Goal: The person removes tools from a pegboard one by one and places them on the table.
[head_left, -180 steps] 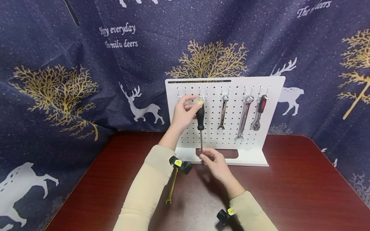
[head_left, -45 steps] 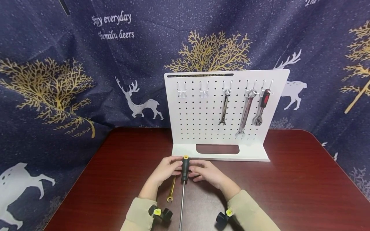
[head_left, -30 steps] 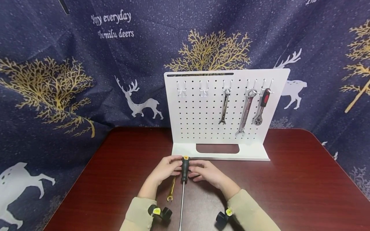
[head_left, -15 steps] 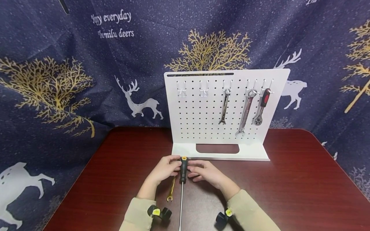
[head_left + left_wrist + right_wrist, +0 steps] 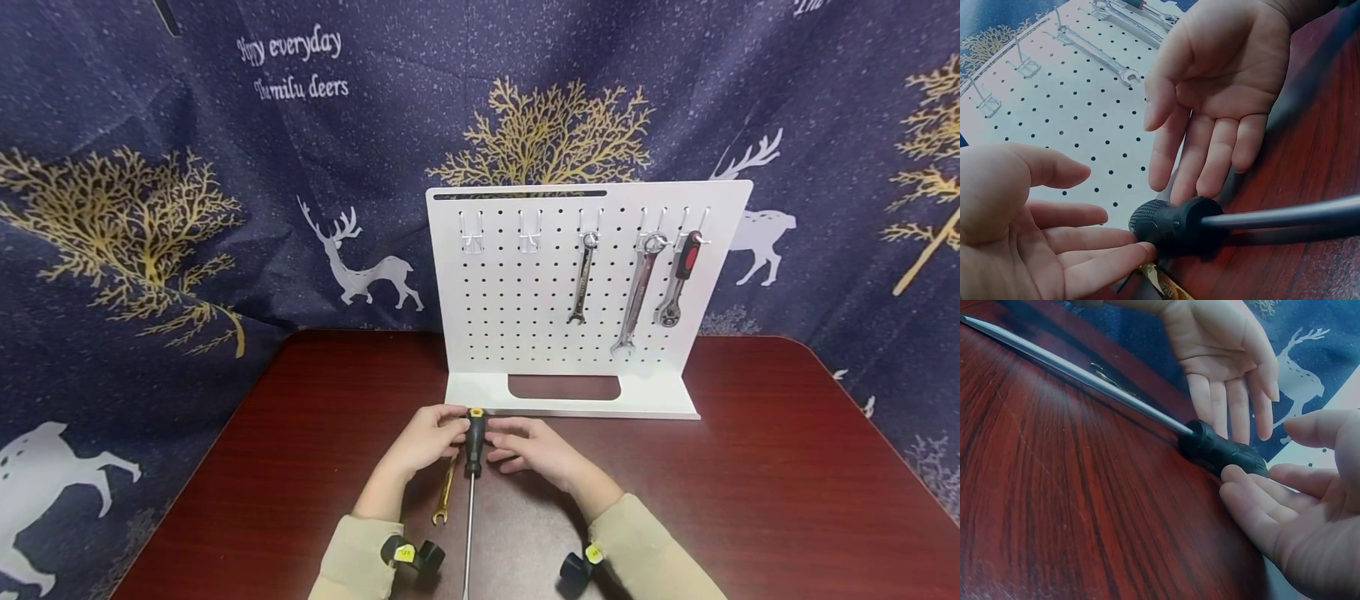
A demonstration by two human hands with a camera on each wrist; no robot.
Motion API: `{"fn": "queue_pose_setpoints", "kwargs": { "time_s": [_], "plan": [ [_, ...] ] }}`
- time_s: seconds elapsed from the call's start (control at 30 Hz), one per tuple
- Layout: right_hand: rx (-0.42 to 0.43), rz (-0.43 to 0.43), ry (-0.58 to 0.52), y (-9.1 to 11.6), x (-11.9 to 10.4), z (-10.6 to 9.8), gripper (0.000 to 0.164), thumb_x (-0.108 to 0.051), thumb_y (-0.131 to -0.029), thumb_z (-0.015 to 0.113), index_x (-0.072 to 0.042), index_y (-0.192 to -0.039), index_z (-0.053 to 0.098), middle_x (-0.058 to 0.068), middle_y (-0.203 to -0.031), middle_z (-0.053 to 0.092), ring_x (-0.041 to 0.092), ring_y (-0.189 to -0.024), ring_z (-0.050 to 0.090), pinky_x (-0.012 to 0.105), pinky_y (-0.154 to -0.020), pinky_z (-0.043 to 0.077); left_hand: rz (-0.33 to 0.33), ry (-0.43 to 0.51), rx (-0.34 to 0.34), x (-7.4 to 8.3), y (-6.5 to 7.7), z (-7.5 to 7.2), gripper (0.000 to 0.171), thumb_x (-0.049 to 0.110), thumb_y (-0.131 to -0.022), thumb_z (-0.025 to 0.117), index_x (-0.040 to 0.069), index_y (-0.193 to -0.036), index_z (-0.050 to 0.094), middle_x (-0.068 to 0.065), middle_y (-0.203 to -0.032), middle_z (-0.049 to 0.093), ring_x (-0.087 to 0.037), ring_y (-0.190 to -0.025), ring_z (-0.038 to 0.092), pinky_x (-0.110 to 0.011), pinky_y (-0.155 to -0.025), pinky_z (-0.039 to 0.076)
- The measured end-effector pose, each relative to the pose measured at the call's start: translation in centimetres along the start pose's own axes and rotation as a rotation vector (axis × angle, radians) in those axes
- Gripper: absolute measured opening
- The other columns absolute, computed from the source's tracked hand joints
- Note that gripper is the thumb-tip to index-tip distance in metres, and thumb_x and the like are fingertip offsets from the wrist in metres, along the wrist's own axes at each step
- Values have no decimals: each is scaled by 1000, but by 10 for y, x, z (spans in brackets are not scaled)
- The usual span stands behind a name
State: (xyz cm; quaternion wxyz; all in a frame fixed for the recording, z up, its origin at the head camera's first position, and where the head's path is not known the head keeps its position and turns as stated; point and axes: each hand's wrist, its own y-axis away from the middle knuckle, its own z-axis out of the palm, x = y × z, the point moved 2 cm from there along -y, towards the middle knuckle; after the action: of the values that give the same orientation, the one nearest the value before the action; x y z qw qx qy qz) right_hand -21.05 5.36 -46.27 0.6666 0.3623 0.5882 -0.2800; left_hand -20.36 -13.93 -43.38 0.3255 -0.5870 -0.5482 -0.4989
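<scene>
A screwdriver (image 5: 475, 446) with a black handle and yellow end cap lies on the table, handle toward the board, its long steel shaft (image 5: 470, 533) pointing toward me. My left hand (image 5: 423, 442) is on the left of the handle, fingers relaxed, fingertips at its side in the left wrist view. On the other side is my right hand (image 5: 542, 454), also with loose fingers; in the right wrist view its fingertips reach the handle (image 5: 1229, 453). Neither hand grips it. A gold wrench (image 5: 444, 496) lies left of the shaft, its upper part hidden by my left hand.
Behind stands a white pegboard (image 5: 510, 317) on a flat base. A small wrench (image 5: 581, 283), a larger wrench (image 5: 637, 296) and a ratchet (image 5: 678, 279) hang at its right. Two hooks at the left, one a bare hook (image 5: 529, 237), carry nothing. The table (image 5: 300, 467) is dark red.
Six seconds ago both hands held the screwdriver upright before the board. It has come down onto the table and been let go. In the last second its handle shifted slightly left.
</scene>
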Motion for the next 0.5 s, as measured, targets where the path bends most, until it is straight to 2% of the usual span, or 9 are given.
{"fn": "queue_pose_setpoints", "kwargs": {
  "time_s": [0.5],
  "plan": [
    [-8,-3,12,-1,1,0,52,-16,-96,52,14,-136,38,33,-134,47,39,-108,62,42,-85,56,7,0,6,-2,-1,0,42,16,-94,53,-8,-129,51,-28,-121,59,-34,-103,65,-43,-80,57]
  ]
}}
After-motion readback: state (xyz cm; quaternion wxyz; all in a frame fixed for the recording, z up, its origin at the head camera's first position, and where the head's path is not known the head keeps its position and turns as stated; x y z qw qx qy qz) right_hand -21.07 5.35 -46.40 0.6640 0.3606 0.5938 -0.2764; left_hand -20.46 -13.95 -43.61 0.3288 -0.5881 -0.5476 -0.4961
